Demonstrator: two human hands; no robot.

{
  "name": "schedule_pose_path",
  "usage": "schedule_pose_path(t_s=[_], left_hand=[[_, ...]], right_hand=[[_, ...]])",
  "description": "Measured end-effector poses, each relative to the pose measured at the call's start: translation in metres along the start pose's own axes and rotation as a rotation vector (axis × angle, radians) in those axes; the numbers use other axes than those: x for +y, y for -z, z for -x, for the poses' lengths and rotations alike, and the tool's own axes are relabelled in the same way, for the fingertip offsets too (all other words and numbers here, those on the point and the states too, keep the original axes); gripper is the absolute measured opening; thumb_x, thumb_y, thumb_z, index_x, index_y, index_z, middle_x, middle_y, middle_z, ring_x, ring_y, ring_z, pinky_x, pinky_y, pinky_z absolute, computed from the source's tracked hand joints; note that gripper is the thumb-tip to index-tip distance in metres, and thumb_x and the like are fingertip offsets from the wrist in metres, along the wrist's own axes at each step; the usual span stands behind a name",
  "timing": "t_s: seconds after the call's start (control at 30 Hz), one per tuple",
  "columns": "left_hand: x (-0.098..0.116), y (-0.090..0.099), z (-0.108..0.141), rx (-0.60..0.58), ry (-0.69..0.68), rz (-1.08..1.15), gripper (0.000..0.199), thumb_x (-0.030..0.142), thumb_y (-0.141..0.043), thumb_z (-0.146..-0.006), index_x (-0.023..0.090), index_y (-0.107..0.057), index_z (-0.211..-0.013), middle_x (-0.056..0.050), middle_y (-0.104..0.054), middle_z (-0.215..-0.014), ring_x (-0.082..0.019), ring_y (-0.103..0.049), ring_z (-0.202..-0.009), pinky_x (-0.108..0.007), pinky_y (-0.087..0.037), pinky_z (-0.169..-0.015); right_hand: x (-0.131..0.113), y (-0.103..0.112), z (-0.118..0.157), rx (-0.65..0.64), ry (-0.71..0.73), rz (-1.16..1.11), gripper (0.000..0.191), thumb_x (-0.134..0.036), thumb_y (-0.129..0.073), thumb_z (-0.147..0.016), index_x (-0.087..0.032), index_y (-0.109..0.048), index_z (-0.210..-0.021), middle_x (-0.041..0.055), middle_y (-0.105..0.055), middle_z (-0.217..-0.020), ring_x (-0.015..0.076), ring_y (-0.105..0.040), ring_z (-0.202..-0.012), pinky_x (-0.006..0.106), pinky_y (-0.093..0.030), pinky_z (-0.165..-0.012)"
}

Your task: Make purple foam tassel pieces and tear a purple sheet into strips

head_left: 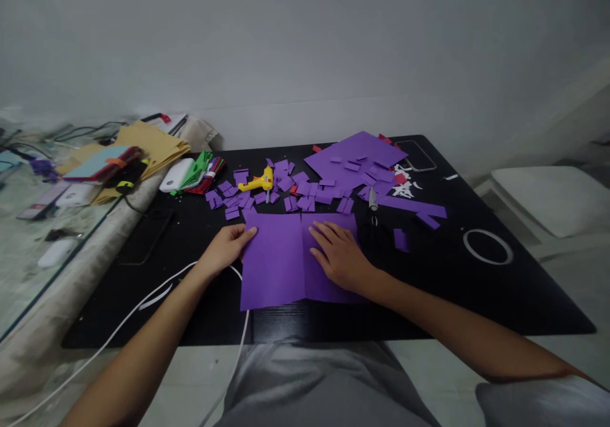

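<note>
A purple sheet of paper (274, 262) with a vertical fold down its middle lies before me on the black table. My left hand (229, 244) pinches its left edge near the upper corner, thumb on top and the fingers partly hidden. On the right half my right hand (340, 255) rests flat, fingers stretched toward the fold. Just beyond the sheet are many small folded purple paper pieces (305, 203) and a yellow glue gun (257, 182). Scissors (372, 201) lie to the right of the sheet, their handles hard to see against the black.
A larger purple sheet (343, 160) lies at the back, with a purple strip (412, 206) and white scraps (405, 189) near it. A white ring (488, 246) is at right. A white cable (157, 300) crosses the left side. Coloured paper bundles (203, 171) sit back left; a white stool (534, 198) stands right.
</note>
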State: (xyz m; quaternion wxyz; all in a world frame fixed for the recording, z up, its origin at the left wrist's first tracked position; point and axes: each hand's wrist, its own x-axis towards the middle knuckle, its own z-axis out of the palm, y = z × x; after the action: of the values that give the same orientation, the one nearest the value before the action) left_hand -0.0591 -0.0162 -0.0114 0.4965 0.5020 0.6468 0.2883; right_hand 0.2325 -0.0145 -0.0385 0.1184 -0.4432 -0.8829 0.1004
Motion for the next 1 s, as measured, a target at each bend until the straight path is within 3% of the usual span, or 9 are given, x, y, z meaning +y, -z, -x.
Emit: schedule_pose_path(t_s=[0.13,0.33,0.63,0.87,1.0], left_hand=[[-0.006,0.000,-0.002,0.039,0.023,-0.129,0.052,0.070,-0.062,-0.081,0.020,-0.053,-0.069,0.005,-0.054,-0.049,-0.013,-0.051,-0.038,-0.024,-0.038,-0.041],[-0.014,0.002,-0.004,0.064,0.018,-0.227,0.056,0.075,-0.060,-0.080,0.021,-0.051,-0.067,0.005,-0.054,-0.047,-0.015,-0.055,-0.037,-0.024,-0.037,-0.041],[-0.019,0.012,-0.001,0.066,0.052,-0.200,0.057,0.076,-0.062,-0.078,0.020,-0.054,-0.070,0.004,-0.056,-0.048,-0.015,-0.055,-0.037,-0.025,-0.041,-0.041],[-0.001,0.014,0.014,-0.113,0.102,-0.093,0.059,0.076,-0.067,-0.074,0.019,-0.054,-0.068,0.001,-0.059,-0.048,-0.010,-0.046,-0.035,-0.021,-0.036,-0.037],[-0.002,0.016,0.019,-0.121,0.114,-0.152,0.054,0.071,-0.071,-0.074,0.019,-0.055,-0.067,0.001,-0.058,-0.046,-0.007,-0.038,-0.033,-0.019,-0.026,-0.035]], right_hand=[[0.002,-0.001,0.000,0.018,-0.008,0.002,0.052,-0.036,-0.040,-0.107,-0.012,-0.051,-0.151,0.0167,-0.050,-0.156,0.0337,-0.046,-0.141,0.054,-0.040,-0.114],[0.006,-0.007,0.001,-0.003,0.012,0.014,0.054,-0.034,-0.037,-0.107,-0.011,-0.042,-0.156,0.0139,-0.040,-0.164,0.0302,-0.030,-0.155,0.053,-0.023,-0.126],[0.008,-0.011,0.001,0.001,0.022,0.011,0.054,-0.035,-0.036,-0.107,-0.011,-0.044,-0.155,0.0129,-0.038,-0.165,0.0304,-0.029,-0.156,0.054,-0.024,-0.127],[0.005,-0.003,0.002,0.042,-0.003,0.002,0.056,-0.033,-0.034,-0.107,-0.007,-0.041,-0.156,0.0147,-0.037,-0.165,0.0292,-0.029,-0.156,0.052,-0.024,-0.128],[-0.004,-0.004,0.010,0.022,0.038,-0.020,0.056,-0.032,-0.035,-0.107,-0.007,-0.039,-0.157,0.0159,-0.037,-0.165,0.0288,-0.030,-0.156,0.053,-0.027,-0.127]])
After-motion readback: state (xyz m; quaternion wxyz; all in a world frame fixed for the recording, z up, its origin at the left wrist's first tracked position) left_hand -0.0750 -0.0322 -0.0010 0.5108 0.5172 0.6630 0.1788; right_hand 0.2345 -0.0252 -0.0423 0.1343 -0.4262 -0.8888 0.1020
